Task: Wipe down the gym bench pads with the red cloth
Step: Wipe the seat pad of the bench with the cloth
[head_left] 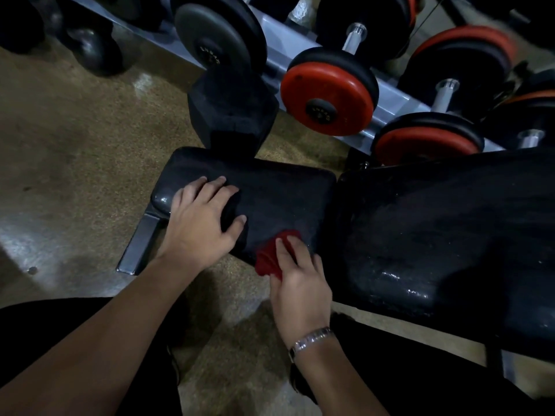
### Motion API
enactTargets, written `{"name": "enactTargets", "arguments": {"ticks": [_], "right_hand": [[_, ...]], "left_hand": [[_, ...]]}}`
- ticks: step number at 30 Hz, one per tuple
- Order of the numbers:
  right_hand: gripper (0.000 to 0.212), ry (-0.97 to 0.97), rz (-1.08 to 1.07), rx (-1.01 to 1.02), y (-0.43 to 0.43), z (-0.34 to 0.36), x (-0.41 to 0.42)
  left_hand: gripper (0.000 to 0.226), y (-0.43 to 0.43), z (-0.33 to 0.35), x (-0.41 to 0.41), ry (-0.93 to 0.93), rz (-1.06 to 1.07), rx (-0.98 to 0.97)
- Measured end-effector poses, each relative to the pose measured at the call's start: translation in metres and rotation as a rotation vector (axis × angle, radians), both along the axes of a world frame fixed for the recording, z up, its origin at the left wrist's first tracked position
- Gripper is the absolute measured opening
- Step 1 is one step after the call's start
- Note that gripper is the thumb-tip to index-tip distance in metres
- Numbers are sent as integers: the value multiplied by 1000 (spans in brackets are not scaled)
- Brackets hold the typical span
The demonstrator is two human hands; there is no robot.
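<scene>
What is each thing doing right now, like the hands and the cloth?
left hand: flat, pressing on the seat pad.
right hand: gripping the red cloth.
red cloth: bunched, at the seat pad's near edge.
back pad: shiny, wet-looking spots.
hex dumbbell: on the floor.

The seat pad [270, 193] and back pad [435, 235] look like black vinyl, glossy with wet-looking highlights. The red cloth [271, 256] is soft, matt fabric. The bench foot [139, 244] is shiny metal, as is the watch band [312, 340]. The floor [90, 130] is rough and speckled.
</scene>
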State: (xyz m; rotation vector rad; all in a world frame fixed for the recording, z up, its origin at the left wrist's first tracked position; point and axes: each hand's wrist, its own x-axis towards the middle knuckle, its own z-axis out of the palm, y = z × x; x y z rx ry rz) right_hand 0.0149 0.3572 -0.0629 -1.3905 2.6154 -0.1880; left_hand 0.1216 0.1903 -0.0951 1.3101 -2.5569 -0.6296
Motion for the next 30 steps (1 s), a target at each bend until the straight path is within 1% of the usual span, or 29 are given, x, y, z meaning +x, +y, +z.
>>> {"name": "enactTargets", "arguments": {"ticks": [4,7,11,14,16,19,23,27,30], "right_hand": [[72,35,70,54,18,1,8],[78,52,-4,117,45,0,5],[70,32,-160,57,32,-1,2],[73,6,-176,77,28,2,18],[75,-32,-170,81,41,5,22],[68,-118,-229,32,56,7,17],[58,-127,-321,-19,33,-1,20],[58,-128,-277,14,38,-3,29],[54,-136,-303,22,48,0,26]], "left_hand": [[58,2,0,0,9,10,-5],[56,1,0,0,27,20,-17],[57,3,-1,-3,24,32,-33],[56,6,-1,-3,38,46,-43],[56,6,-1,-3,44,44,-51],[57,6,-2,-4,45,48,-58],[58,8,-1,-5,52,55,-59],[58,9,1,-5,59,53,-55],[58,10,2,-5,50,55,-62]]}}
